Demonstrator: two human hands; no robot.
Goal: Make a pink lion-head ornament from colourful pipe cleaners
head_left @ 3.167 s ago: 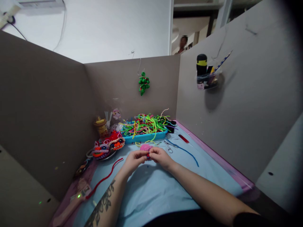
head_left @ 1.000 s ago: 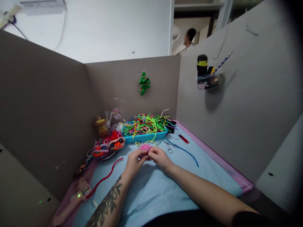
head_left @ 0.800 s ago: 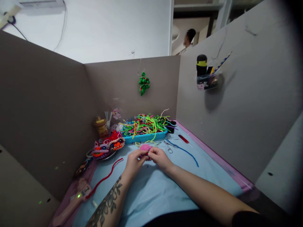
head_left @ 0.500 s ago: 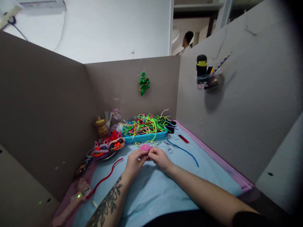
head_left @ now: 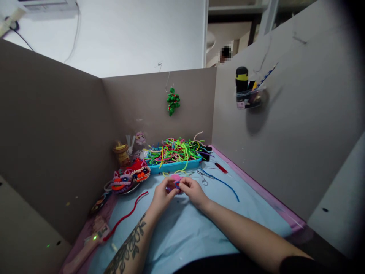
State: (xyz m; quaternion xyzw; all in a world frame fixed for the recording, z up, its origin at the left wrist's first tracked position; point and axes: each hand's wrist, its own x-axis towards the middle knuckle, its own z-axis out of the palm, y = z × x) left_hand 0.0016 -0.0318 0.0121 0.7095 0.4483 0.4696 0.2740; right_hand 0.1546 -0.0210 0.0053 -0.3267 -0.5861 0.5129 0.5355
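Observation:
Between my hands is a small pink fuzzy craft piece [head_left: 176, 177] with a blue and purple part facing me. My left hand [head_left: 164, 193] curls round its left side, fingers behind and thumb in front. At its right side my right hand [head_left: 192, 190] pinches near the blue part; the fingers hide much of it. Just beyond stands a light-blue tray [head_left: 176, 166] heaped with colourful pipe cleaners [head_left: 176, 150]. Scissors [head_left: 203, 177] and a blue pipe cleaner [head_left: 226, 184] lie right of my hands. A red pipe cleaner [head_left: 128, 214] lies to the left.
Finished-looking fuzzy faces [head_left: 131, 177] sit on a plate at the left, near a jar [head_left: 122, 154]. A red flat object [head_left: 221, 168] lies at the right. Grey partitions [head_left: 285, 114] enclose the table; one bears a clear holder [head_left: 249, 98]. A person [head_left: 226, 54] is beyond.
My hands have turned the pink piece, so its blue and purple part now shows, and my left fingers have opened slightly round it. The distant person's head has sunk lower.

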